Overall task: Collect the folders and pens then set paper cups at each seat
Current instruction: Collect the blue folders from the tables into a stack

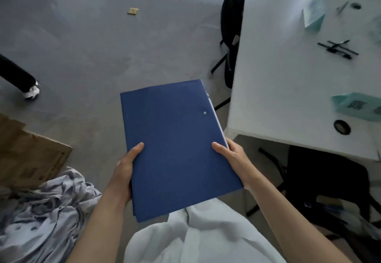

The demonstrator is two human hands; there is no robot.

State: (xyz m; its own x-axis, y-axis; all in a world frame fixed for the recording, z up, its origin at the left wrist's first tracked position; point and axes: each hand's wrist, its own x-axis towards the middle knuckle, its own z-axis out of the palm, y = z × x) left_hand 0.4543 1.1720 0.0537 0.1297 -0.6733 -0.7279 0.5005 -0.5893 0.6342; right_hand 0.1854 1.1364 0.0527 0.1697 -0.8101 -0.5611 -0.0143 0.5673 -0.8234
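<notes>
The person holds a stack of blue folders (177,149) out in front of the body, above the grey floor (92,56), with a hand on each long side. The left hand (125,170) clasps the left edge near the lower corner, thumb laid over the top cover and fingers hidden beneath. The right hand (233,159) does the same on the right edge, thumb on top and fingers tucked underneath, so each grip pinches the stack between thumb and fingers. Layered edges along the right side and bottom suggest several folders together rather than one. The stack's long axis runs away from the person, tilted slightly to the left.

The white table (288,77) lies to the right of the stack, close to its upper right corner but apart from it. On it, well off to the right, a small cluster of black pens (338,48) lies beside teal papers (313,17). The right hand is the nearer one to those pens, so reaching them probably calls for the left hand to carry the folders alone. No paper cups are visible.
</notes>
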